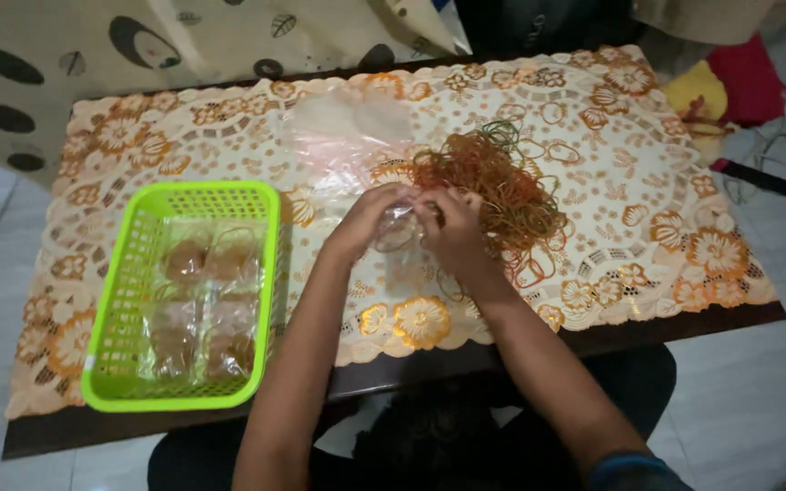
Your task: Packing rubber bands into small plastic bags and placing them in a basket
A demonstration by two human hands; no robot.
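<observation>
Small bag: a clear plastic bag (399, 232) is held between both hands just above the table, near its middle and right beside the heap of bands; what it holds is too blurred to tell.
Left hand: the left hand (367, 218) has its fingers curled and pinching the bag's left side.
Right hand: the right hand (452, 227) has its fingertips pressed together on the bag's right edge, touching the left hand's fingertips.
Rubber bands: a loose heap of rubber bands (498, 186), mostly orange-brown with a few green ones at the top, lies just right of the hands; the right hand partly overlaps it.
Plastic sheets: a pile of empty clear bags (338, 136) lies flat behind the hands, towards the far edge.
Basket: a bright green mesh basket (125, 300) sits at the left of the table, well apart from the hands, with several filled clear packets (197, 309) of brownish bands in it.
Table: a dark table (684, 323) covered by a cream lace cloth (666, 182) with orange flowers.
</observation>
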